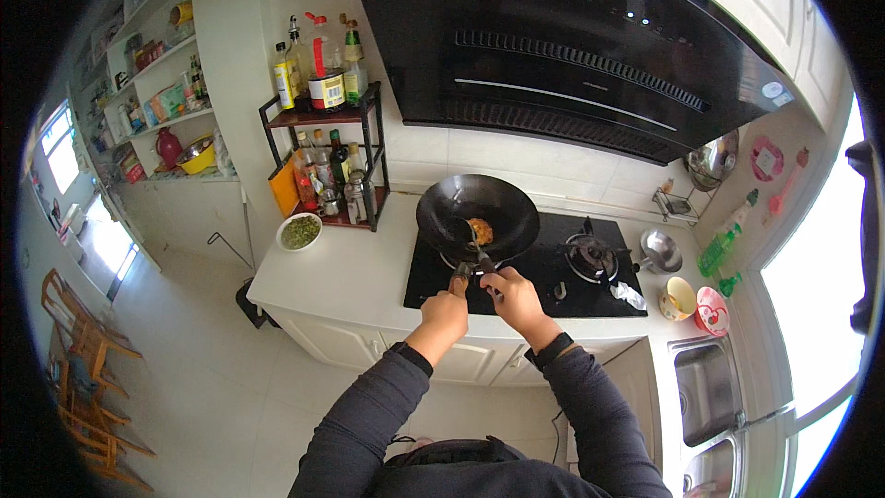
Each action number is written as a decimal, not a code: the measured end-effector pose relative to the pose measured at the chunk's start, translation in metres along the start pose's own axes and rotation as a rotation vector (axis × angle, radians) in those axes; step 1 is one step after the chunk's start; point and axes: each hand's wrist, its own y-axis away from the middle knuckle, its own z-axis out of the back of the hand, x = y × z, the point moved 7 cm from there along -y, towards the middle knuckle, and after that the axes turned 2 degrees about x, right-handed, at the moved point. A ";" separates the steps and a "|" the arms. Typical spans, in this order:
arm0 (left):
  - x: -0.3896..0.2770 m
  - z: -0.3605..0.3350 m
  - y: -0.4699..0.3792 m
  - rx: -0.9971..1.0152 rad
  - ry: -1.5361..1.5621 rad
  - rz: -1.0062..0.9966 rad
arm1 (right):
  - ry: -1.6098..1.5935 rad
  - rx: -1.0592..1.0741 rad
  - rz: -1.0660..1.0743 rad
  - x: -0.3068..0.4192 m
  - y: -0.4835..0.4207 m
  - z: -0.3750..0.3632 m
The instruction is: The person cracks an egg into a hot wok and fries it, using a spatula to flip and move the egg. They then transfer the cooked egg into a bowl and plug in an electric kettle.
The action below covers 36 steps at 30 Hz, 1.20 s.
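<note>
A black wok sits tilted over the left burner of a black glass gas hob. My left hand is closed around the wok's handle. In my right hand is the dark handle of a cooking utensil, whose head reaches into the wok and cannot be made out clearly. Browned, egg-like food lies in the wok beside the utensil. A white bowl of chopped greens stands on the counter to the left.
Bottles fill a two-tier rack at the back left. Right of the hob are a metal ladle or small pan, a cream bowl and a red bowl. A crumpled white cloth lies on the hob's corner. The range hood hangs above; a sink is right.
</note>
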 end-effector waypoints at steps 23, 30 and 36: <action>-0.044 0.029 0.021 -0.275 0.793 -0.405 | 0.172 0.009 -0.005 0.020 0.045 0.051; -0.072 -0.021 0.014 0.506 1.925 0.011 | 0.229 0.000 -0.011 0.036 0.062 0.056; -0.083 -0.018 0.016 0.497 2.084 0.008 | 0.161 -0.002 -0.046 0.052 0.066 0.062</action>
